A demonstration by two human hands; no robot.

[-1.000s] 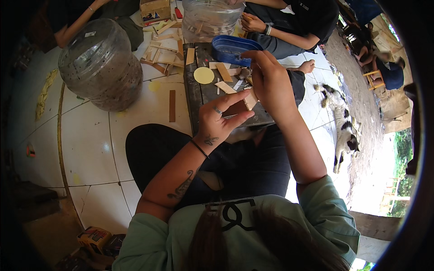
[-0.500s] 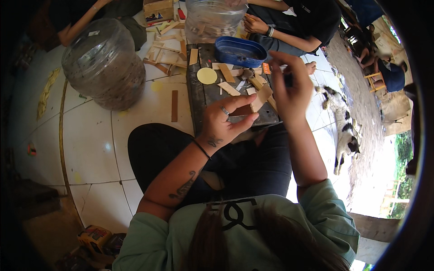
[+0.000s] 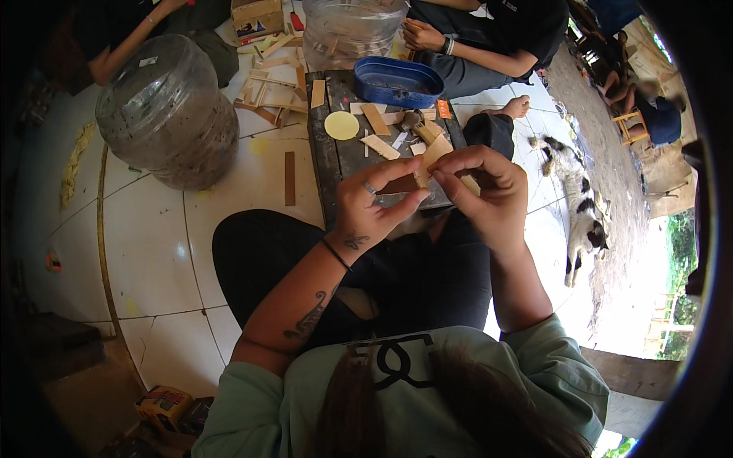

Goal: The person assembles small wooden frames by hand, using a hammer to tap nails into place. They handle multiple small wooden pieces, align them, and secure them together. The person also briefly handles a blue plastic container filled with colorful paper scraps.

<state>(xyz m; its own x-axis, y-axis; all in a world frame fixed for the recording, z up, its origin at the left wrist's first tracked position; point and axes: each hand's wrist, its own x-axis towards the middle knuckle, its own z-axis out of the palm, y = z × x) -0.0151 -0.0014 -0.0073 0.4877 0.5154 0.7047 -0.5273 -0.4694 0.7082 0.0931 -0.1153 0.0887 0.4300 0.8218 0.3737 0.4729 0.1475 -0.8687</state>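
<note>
Over the near edge of the low dark table [image 3: 324, 145], my left hand [image 3: 366, 195] grips a small light-brown wooden piece [image 3: 436, 151] between thumb and fingers. My right hand [image 3: 492, 191] pinches at the same piece from the other side, its thumb and forefinger almost meeting my left fingertips. The fingers partly cover the piece, so its full shape is hidden. Just beyond lie thin wood strips [image 3: 379, 146], a round pale-yellow disc [image 3: 341, 125] and a blue oval tub [image 3: 398, 81].
Large clear plastic jars stand at the left [image 3: 168, 114] and at the back [image 3: 347, 34]. Wooden frames [image 3: 267, 91] and a brown strip [image 3: 289, 179] lie on the tiles. Two people sit across from me. A black-and-white cat [image 3: 578, 198] stretches out at the right.
My right hand has come down and inward from above the wooden piece, and its fingers have closed at the piece. My left hand keeps its hold. The view has shifted slightly.
</note>
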